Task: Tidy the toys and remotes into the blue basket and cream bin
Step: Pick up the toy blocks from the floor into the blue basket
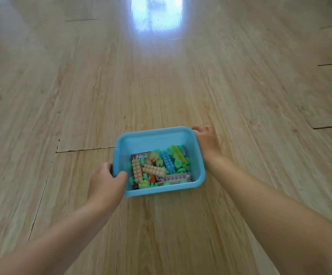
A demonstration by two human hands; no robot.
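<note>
A blue basket point(153, 138) sits low in the middle of the view over a wooden floor. It holds several plastic toy bricks point(159, 167) in orange, green, blue, yellow and grey, lying on red cards. My left hand point(106, 180) grips the basket's near left rim, thumb inside the wall. My right hand point(206, 140) is closed on the far right corner of the rim. No cream bin and no remotes are in view.
Light wooden floor planks point(161, 96) fill the view, with dark seams between boards. A bright window reflection point(157, 14) lies on the floor at the top.
</note>
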